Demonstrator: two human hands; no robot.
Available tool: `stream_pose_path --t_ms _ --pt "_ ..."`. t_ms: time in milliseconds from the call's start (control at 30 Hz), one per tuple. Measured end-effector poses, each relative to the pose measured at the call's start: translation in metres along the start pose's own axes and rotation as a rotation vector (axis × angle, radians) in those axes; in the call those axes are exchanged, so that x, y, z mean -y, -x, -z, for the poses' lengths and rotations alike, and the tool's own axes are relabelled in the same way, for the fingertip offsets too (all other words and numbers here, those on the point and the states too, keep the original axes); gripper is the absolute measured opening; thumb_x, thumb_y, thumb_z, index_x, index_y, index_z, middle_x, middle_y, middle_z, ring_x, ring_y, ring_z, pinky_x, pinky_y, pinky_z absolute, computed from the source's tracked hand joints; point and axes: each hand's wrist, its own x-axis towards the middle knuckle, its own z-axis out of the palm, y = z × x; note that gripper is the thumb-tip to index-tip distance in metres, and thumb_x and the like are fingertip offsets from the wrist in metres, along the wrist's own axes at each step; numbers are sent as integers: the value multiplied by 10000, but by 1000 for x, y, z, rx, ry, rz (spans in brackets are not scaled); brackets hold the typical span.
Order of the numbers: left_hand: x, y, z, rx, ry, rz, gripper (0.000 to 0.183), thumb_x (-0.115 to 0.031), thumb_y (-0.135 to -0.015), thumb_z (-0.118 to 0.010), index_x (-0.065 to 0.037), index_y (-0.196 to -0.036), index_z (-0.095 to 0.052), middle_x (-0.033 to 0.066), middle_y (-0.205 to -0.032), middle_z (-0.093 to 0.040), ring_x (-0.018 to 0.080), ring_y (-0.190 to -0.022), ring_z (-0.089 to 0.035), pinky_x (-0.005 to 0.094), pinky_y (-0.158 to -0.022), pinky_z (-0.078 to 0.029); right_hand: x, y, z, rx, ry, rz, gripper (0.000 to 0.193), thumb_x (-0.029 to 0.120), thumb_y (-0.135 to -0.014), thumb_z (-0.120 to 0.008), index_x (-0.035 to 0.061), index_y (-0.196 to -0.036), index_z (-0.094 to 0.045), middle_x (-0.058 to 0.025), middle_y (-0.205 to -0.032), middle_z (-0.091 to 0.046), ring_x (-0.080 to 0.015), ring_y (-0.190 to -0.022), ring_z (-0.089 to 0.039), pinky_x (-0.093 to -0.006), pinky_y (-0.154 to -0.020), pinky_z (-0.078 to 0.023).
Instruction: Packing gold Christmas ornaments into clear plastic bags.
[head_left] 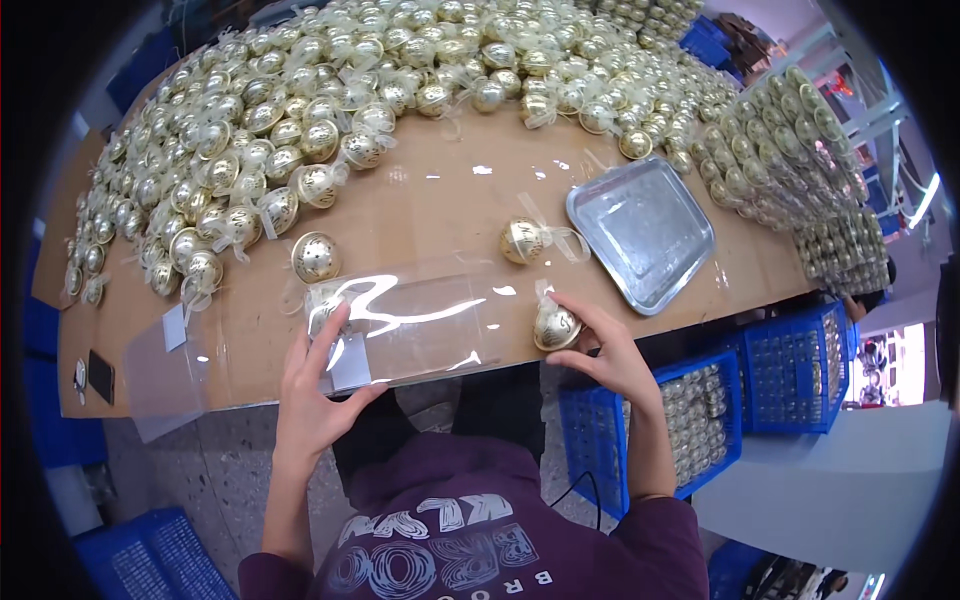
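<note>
My right hand [612, 352] curls thumb and fingers around a gold ball ornament [556, 328] with a pale ribbon, at the table's front edge. To its left, my left hand [318, 400] has thumb and index finger spread apart around a white card [349, 362]. Its index finger reaches a shiny clear plastic sheet or sleeve [430, 315]; whether it presses on the plastic is hard to tell. Partly behind that fingertip is another ornament [322, 300], blurred by glare. Two more gold balls, one at left [316, 257] and one with a looped ribbon [521, 241], lie beyond.
A large heap of gold ornaments [320, 140] covers the table's far side. A metal tray [648, 235] sits at right, near stacked ornament packs [780, 140]. Another clear sheet [160, 375] overhangs the front edge beside a phone [101, 377]. Blue crates [595, 440] stand at lower right.
</note>
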Motion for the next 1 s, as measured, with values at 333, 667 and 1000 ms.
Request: stream_pose_path --t_ms 333,667,1000 --pt "6 2 10 23 68 -29 854 -127 -604 -837 -159 -1377 -475 198 -1302 -494 369 -1189 -490 404 -998 -402 -10 -69 -16 790 -578 -63 595 30 -787 -724 -16 -1331 -487 -58 -1223 -542 -128 -1078 -521 -261 -892 -433" --pt "9 2 17 79 84 -54 857 -167 -615 -834 -224 -1387 -466 215 -1339 -444 389 -1209 -455 427 -1009 -394 5 -117 -27 1169 -362 -88 499 174 -877 -660 10 -1316 -491 -72 -1288 -504 -170 -1156 -496 -311 -966 -410" --pt "18 3 17 75 59 -69 855 -168 -631 -830 -167 -1398 -452 190 -1333 -467 350 -1221 -472 407 -1017 -382 55 -103 -82 937 -571 -474 562 46 -821 -710 43 -1309 -432 -65 -1285 -478 -142 -1104 -548 -297 -941 -461"
